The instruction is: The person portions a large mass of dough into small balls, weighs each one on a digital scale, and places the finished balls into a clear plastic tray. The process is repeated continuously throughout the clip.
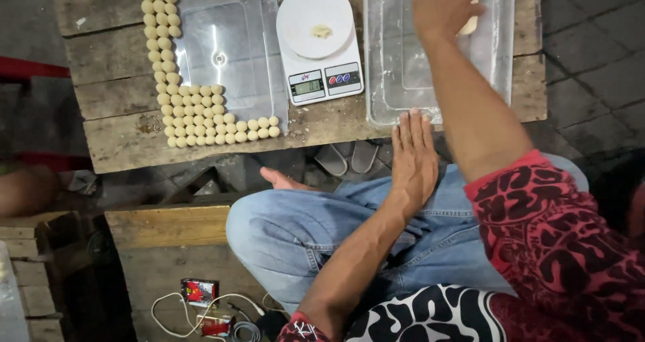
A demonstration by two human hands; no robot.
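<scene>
**Flat left hand at the table edge, right hand on dough in the tray**

Nearest, the left hand lies flat and empty, fingers spread, against the table edge. Beyond it, the right hand reaches into a clear plastic tray, fingers curled over a pale dough lump. Left of that stands a white kitchen scale bearing a small dough piece, then rows of dough balls.

Low wooden table, two clear trays, white scale
</scene>
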